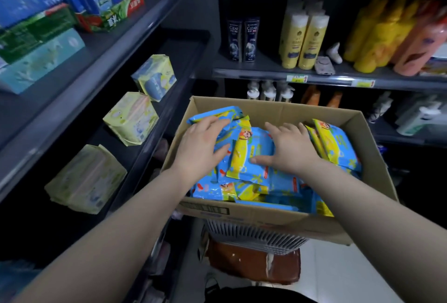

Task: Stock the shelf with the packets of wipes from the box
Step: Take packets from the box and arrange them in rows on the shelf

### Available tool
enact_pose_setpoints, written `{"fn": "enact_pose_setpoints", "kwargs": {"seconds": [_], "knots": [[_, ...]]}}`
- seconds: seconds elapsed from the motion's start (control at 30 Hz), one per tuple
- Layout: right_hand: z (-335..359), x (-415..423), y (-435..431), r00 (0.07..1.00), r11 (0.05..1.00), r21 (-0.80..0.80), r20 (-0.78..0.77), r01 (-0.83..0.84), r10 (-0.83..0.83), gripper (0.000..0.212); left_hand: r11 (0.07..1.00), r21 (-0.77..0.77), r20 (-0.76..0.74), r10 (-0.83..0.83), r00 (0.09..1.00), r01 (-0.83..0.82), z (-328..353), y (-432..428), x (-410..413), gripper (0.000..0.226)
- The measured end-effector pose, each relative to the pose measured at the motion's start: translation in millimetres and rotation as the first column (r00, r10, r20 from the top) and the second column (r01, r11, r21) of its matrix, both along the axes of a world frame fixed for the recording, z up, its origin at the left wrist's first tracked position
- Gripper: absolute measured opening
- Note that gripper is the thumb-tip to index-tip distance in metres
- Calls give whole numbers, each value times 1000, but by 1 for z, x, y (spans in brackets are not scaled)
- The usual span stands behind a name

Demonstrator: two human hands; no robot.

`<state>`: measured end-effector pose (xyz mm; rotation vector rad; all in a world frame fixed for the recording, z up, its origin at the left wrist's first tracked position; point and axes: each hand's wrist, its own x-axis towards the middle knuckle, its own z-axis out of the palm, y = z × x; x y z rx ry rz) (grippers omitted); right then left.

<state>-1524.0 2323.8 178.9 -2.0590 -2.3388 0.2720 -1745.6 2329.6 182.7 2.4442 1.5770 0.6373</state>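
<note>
Looking down at the dark shelf [186, 65] on the left, which already carries a few pale green packs [131, 119] with bare room between them. The cardboard box [266, 218] sits just beside it, propped on a slatted grey basket [254, 235], flaps open. Inside, the packets of wipes [251, 155] lie in a loose heap, blue and yellow, some flat and some on edge at the right wall; none is on the shelf yet.

The left hand [200, 143] lies spread over packets at the box's left side. The right hand [290, 148] presses flat on the topmost packet, thumb out. The hands are apart, and neither has closed a grip.

Handling, as a judgement: soft film pouches, light, squashy, glossy (likely slippery against each other). They should flex rather than break. The best hold looks like a pinch across the long edges, or a sandwich of several between both palms, keeping the stack square so none slides out.
</note>
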Motion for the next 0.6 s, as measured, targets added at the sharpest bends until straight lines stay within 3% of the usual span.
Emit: {"fn": "enact_pose_setpoints", "kwargs": {"seconds": [0.13, 0.2, 0.3, 0.47, 0.53, 0.6], "knots": [[0, -10, 4, 996, 998, 15, -69, 61, -60, 105, 997, 61, 134, 40, 990, -49, 3, 5, -4, 42], [4, -11, 3, 956, 995, 41, -283, 94, -79, 96, 995, 70, 127, 67, 990, -76, 8, 8, -8, 37], [17, -9, 0, 749, 983, 28, -651, 181, -120, 85, 993, 93, 98, 69, 993, -79, 15, 11, -13, 28], [36, 3, 10, 525, 959, -73, -824, 272, -211, 81, 960, 276, 19, 50, 999, -54, 31, 16, -11, 15], [40, 13, 13, 389, 965, -111, -899, 237, -199, 59, 962, 254, 127, 66, 990, -97, 48, 13, -11, 10], [48, 22, 13, 272, 975, -108, -949, 194, -159, 35, 983, 81, 380, 121, 917, -163, 64, 11, -13, 2]]}}
